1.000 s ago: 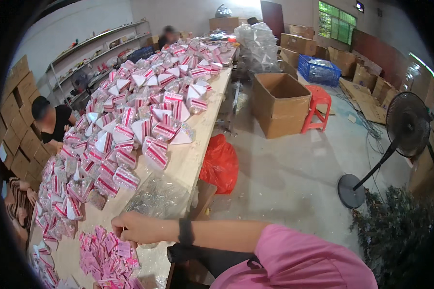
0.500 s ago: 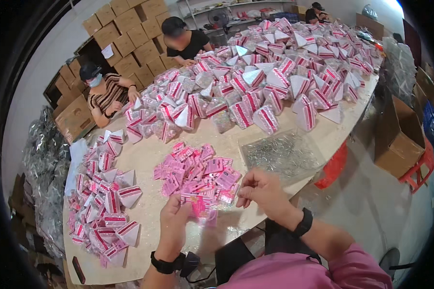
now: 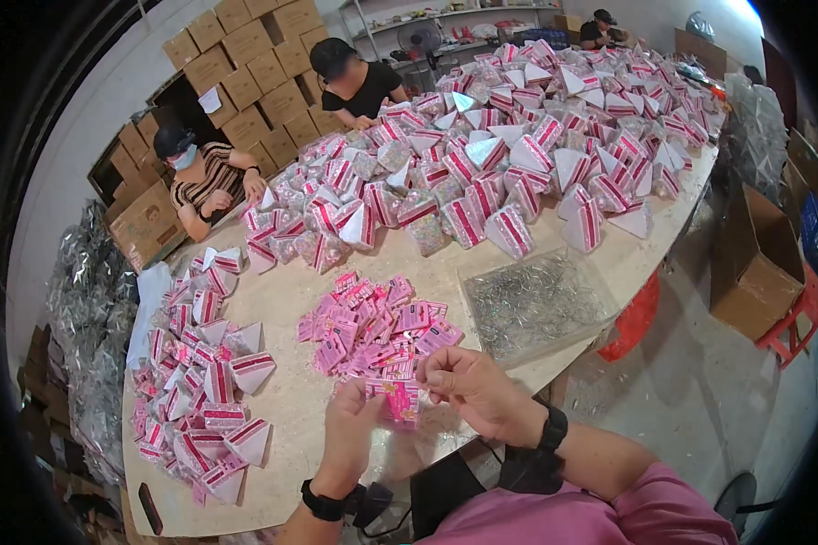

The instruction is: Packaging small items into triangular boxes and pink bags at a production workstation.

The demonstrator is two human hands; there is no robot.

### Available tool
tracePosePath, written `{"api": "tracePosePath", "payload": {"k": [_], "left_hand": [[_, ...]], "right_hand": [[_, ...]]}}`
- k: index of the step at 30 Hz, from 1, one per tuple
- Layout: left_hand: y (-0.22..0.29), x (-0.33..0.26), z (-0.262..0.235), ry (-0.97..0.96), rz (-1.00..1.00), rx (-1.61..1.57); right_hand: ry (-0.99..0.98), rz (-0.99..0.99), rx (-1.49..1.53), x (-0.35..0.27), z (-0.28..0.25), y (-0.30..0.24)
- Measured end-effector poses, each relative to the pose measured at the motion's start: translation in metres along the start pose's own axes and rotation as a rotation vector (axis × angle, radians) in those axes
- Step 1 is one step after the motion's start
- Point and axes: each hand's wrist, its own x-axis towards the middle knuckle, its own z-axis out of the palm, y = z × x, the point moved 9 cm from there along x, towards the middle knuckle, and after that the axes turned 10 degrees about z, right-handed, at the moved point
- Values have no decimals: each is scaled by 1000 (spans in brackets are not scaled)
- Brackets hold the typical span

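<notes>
Fingers (image 3: 432, 372) beside pink card pile (image 3: 377, 327)

The pink card (image 3: 398, 401) pinched between the left hand (image 3: 354, 427) and right hand (image 3: 468, 389) is half covered by the fingers; its print is too small to make out. A clear bag under it, at the table's (image 3: 282, 472) near edge, is mostly hidden behind both hands. The contents of the clear tray (image 3: 538, 302) by the right edge blur into a silvery mass. The dark flat object (image 3: 151, 509) at the near left corner cannot be identified. The far end's packets (image 3: 554, 136) merge together.
</notes>
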Motion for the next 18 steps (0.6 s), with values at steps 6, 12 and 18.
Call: {"api": "tracePosePath", "payload": {"k": [6, 12, 18], "left_hand": [[24, -7, -6, 37, 290, 446], [96, -26, 56, -96, 765, 825], [100, -39, 56, 28, 1104, 1025]], "right_hand": [[-6, -51, 49, -2, 13, -8], [18, -166, -69, -7, 14, -14], [4, -35, -134, -6, 27, 3]]}}
